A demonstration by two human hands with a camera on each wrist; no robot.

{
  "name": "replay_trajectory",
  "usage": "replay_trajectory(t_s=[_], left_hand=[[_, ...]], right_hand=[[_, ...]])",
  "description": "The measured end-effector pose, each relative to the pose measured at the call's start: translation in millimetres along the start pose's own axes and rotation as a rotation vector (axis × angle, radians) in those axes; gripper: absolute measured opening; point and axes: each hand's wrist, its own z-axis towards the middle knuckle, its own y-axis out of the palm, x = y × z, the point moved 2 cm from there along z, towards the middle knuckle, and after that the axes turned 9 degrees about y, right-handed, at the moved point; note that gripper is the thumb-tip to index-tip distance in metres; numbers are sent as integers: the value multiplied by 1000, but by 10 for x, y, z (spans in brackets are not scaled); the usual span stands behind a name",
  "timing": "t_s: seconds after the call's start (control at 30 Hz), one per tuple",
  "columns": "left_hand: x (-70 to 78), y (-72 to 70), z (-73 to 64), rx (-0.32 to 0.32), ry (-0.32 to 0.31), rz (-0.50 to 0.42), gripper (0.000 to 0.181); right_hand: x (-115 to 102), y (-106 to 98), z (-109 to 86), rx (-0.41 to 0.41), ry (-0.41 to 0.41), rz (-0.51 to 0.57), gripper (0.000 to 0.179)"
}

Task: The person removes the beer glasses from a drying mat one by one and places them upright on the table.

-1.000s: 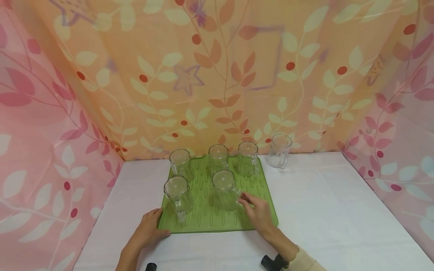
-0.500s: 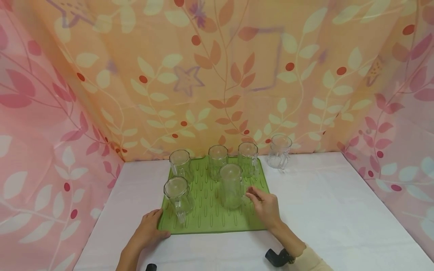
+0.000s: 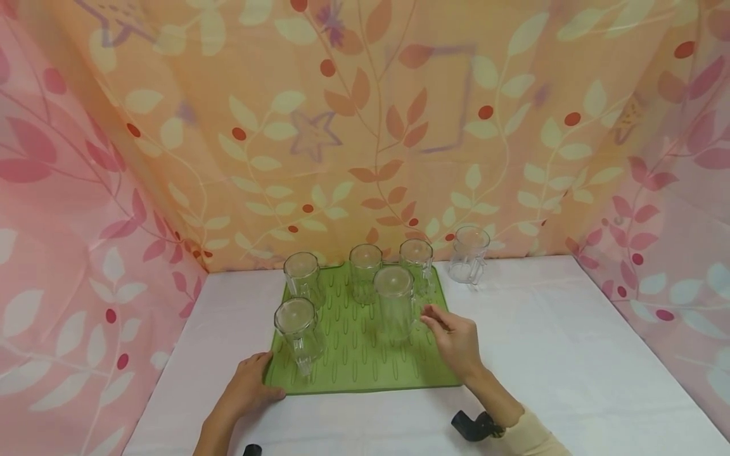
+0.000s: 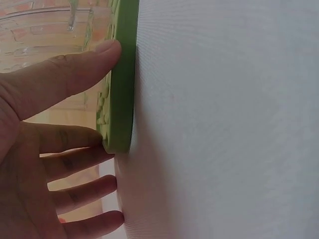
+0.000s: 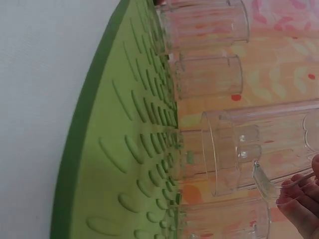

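Observation:
In the head view, my right hand (image 3: 456,339) pinches the handle of a clear glass mug (image 3: 395,307). The right wrist view shows this mug (image 5: 229,154) upside down, its wide rim raised off the ribbed green drying mat (image 3: 365,373). Only a thumb and some fingers of the right hand (image 5: 301,201) show there. My left hand (image 3: 246,383) stays at the mat's front left corner. In the left wrist view, its thumb (image 4: 70,74) lies on the mat's edge while the straight fingers (image 4: 84,196) reach along the side to the white cloth.
Two mugs stand along the mat's left side, one behind (image 3: 304,278) and one in front (image 3: 299,329). At the back are a middle mug (image 3: 365,272) and a right mug (image 3: 416,253). Another mug (image 3: 470,253) stands off the mat on the white tablecloth (image 3: 547,329). Patterned curtains (image 3: 365,126) enclose the table.
My right hand has lifted the mug and carried it right and toward the back of the mat. The left hand has kept its place at the corner.

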Motion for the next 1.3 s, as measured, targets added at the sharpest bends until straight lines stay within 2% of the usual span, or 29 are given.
replay_trajectory(t_s=[0.13, 0.6, 0.87, 1.3], left_hand=[[-10, 3, 4, -3, -6, -4, 93], [24, -63, -4, 0, 35, 7, 90], [9, -26, 10, -3, 22, 3, 91], [17, -27, -2, -1, -4, 8, 91]], right_hand=[[-30, -46, 59, 10, -11, -6, 25], [-116, -155, 209, -12, 51, 69, 22], [-173, -175, 243, 1, 49, 111, 22], [-185, -174, 276, 16, 51, 104, 23]])
